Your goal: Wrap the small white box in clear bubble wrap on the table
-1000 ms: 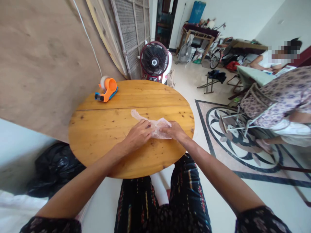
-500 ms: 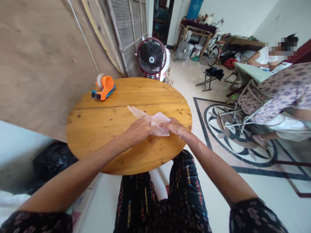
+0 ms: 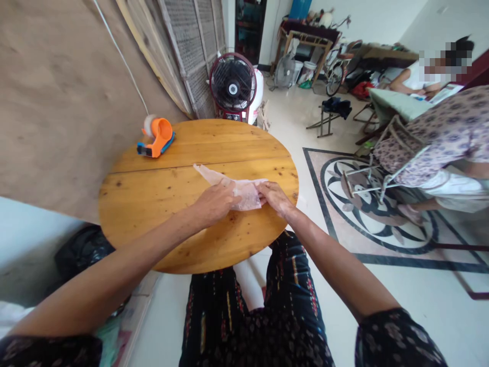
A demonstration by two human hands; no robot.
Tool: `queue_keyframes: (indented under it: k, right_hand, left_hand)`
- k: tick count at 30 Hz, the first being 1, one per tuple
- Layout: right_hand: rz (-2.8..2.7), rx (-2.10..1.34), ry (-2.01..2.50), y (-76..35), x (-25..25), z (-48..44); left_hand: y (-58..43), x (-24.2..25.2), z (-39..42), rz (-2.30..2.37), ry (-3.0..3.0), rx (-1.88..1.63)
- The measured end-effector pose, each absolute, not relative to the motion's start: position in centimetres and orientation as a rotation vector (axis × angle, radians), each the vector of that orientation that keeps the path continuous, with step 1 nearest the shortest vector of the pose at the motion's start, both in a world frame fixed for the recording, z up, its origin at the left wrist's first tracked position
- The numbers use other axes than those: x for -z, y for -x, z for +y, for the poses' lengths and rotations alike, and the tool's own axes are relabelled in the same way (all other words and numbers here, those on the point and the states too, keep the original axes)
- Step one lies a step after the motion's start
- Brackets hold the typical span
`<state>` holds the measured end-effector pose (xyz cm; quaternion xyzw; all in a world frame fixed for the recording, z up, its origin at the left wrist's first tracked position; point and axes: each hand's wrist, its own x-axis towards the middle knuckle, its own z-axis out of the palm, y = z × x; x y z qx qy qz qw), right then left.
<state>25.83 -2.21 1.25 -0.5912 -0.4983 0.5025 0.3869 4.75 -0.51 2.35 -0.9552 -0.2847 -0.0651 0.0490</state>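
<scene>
A long, pinkish, see-through plastic sheet (image 3: 248, 196) lay mid-frame, slanting down right. The right hand (image 3: 274, 197) pinched its right end. The left hand (image 3: 216, 203) covered its middle; I couldn't tell its grip.

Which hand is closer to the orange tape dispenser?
Left: the left hand is to the right of the tape dispenser, nearer the camera; the right hand is farther right.
</scene>
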Motion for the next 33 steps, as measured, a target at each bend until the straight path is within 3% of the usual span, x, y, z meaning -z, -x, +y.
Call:
queue_keyframes:
  k: [7, 15, 27, 33]
  right_hand:
    - [-1.227, -1.332, 1.481, -26.3, -0.9, -1.4]
    - [-1.239, -1.105, 1.548, -25.7, -1.3, -0.9]
    - [-1.876, -0.83, 1.814, -26.2, -0.5, -2.2]
    - [-1.792, -0.707, 1.634, -25.0, 0.1, -2.7]
  left_hand:
    - [-4.9, -2.3, -0.5, -0.834, 2.855, 0.162]
    - [-5.1, -2.6, -0.5, -0.835, 2.881, 0.194]
    - [-5.1, -2.7, -0.5, -0.856, 2.894, 0.08]
    - [-5.1, -3.4, -0.9, -0.853, 2.881, 0.057]
